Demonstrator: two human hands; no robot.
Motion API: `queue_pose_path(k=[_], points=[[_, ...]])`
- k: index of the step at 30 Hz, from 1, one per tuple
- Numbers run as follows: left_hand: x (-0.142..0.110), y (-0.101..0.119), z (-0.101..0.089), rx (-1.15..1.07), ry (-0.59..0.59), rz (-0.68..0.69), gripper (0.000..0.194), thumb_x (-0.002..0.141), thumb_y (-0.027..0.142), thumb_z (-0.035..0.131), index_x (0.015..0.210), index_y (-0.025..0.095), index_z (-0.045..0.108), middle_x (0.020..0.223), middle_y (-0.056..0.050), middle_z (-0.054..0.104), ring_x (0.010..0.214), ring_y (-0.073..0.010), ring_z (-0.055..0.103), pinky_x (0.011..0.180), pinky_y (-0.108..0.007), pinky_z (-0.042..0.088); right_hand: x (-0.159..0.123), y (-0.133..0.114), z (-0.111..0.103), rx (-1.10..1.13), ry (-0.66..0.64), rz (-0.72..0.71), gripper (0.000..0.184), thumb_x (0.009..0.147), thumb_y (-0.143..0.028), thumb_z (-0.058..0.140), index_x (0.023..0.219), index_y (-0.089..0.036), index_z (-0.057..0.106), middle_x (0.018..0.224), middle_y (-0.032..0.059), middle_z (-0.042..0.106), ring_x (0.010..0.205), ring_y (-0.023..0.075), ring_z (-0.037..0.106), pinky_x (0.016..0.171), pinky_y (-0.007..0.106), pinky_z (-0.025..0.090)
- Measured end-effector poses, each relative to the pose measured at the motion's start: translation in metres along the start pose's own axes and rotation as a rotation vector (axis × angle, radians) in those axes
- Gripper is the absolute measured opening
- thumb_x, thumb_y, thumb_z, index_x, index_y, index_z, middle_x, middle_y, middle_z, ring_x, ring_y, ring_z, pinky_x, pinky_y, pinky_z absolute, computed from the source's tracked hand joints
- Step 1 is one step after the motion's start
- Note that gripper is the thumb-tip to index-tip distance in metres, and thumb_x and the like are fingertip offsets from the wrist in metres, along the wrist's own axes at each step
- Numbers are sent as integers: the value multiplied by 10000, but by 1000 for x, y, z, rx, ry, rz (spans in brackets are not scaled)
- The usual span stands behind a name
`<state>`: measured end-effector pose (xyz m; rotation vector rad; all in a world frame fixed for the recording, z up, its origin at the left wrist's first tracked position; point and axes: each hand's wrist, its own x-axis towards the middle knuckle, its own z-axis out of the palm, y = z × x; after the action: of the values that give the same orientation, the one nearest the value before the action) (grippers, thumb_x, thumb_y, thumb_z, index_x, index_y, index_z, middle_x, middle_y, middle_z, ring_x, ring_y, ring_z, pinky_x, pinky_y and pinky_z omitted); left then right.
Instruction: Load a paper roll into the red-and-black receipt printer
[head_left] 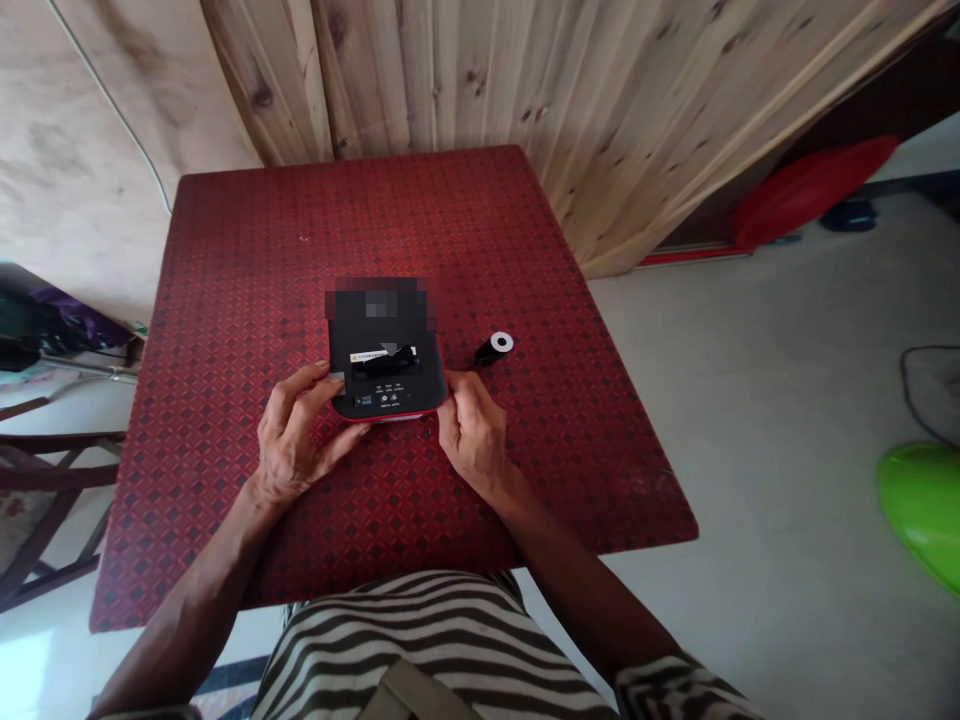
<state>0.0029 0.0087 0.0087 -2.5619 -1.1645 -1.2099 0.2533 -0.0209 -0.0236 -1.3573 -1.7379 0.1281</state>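
Note:
A black, red-edged device that looks like a small printer sits on the table in front of me. Its dark top carries a slot with a white strip label and small buttons or icons near the front; the far part is blurred out. My left hand grips its front left corner, fingers along the left side and thumb at the front edge. At the front right corner, my right hand holds it with curled fingers. Just right of the device lies a small black roll with a white end.
The table has a red patterned cover and stands against a wooden plank wall. To the left is a dark wooden chair. On the floor at right are a green object and a red round object.

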Motion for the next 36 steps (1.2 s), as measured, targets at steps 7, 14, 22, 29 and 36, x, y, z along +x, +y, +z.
queue_pose_path(k=[7,14,22,29,36], points=[[1,-1,-1,-12,8,-13,635,868,402,865,1421,250,590,1319,-116,671,1186,-244,697,1017,-383,629,1,0,-1,-5,2,-6,263,1020,-84,466,1177,-234,615,1000,58,742,885,184,747,795,295,610],[3,3,-7,-18,-36,-68,625,836,400,894,1373,259,609,1361,-131,637,1215,-278,672,1010,-436,619,1,0,1,4,13,0,252,1021,-82,476,1171,-236,607,969,44,721,852,176,730,773,277,593],[9,4,-8,-74,-85,-132,539,825,452,894,1243,246,625,1417,-148,601,1270,-313,641,1031,-501,585,1,0,2,14,19,8,241,1032,-94,455,1151,-235,611,969,47,723,850,173,731,754,290,594],[6,3,2,-135,-5,-97,561,860,398,866,1326,254,589,1285,-107,660,1195,-265,678,994,-442,617,8,1,-9,14,59,36,266,1017,-98,493,1170,-236,660,967,50,750,858,184,744,778,304,611],[-1,3,8,-109,8,-63,637,877,361,848,1419,230,540,1295,-129,668,1199,-267,686,1018,-439,619,84,-13,-38,-77,-137,-205,167,1056,-173,587,1093,-225,741,1013,56,791,954,202,720,905,357,587]])
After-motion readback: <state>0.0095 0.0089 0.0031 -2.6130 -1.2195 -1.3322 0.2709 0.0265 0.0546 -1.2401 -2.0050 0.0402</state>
